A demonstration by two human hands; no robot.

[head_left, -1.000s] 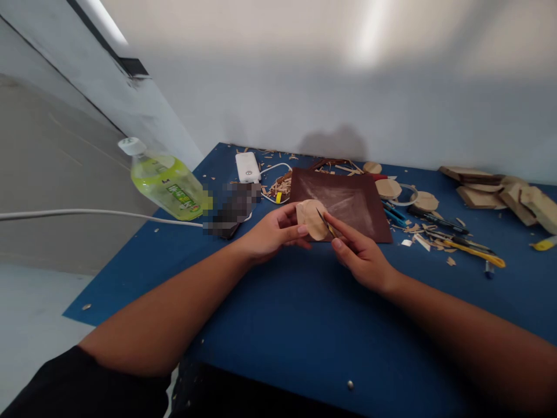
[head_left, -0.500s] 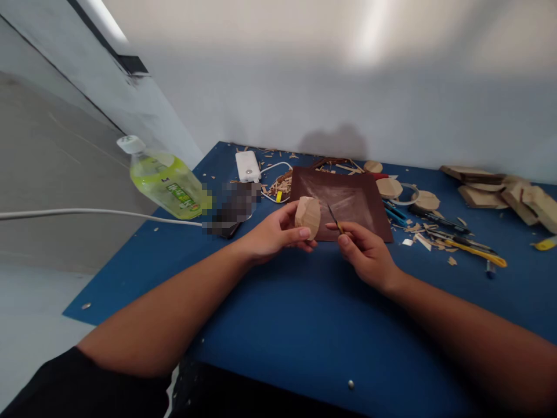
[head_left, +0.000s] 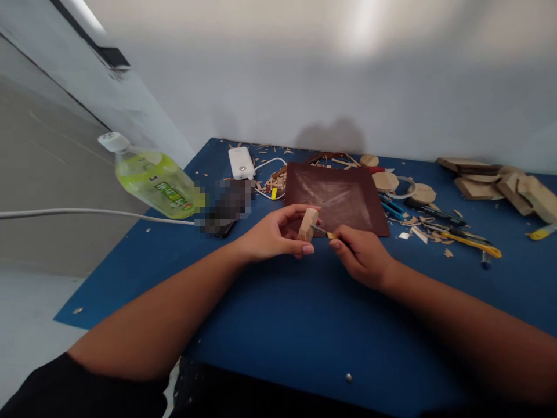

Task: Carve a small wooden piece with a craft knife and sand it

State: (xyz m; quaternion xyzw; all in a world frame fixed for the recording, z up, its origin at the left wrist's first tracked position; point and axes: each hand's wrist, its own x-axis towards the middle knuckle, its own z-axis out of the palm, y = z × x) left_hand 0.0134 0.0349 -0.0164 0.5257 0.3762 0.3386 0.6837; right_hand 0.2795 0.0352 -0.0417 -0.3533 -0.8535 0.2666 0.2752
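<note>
My left hand (head_left: 278, 233) grips a small pale wooden block (head_left: 308, 224) with cut facets, thumb below and fingers behind, its narrow side turned towards me. In my right hand (head_left: 363, 255) is a carving knife (head_left: 321, 230); its handle is mostly hidden by the fingers. The thin blade points left and its tip meets the block, or comes very close to it. Both hands are above the near edge of a dark brown square mat (head_left: 337, 194) on the blue table (head_left: 278, 325).
Behind the mat are wood shavings and a white power bank (head_left: 241, 162) with a cable. A green-labelled bottle (head_left: 156, 181) and a blurred dark object (head_left: 228, 209) stand left. Rightward are round wooden pieces (head_left: 385, 182), a yellow cutter (head_left: 474, 244), and stacked wood blocks (head_left: 505, 187).
The wooden block has turned from its broad face to its narrow side. My right hand has rotated the knife, bringing the blade from pointing up to lying leftward against or near the block.
</note>
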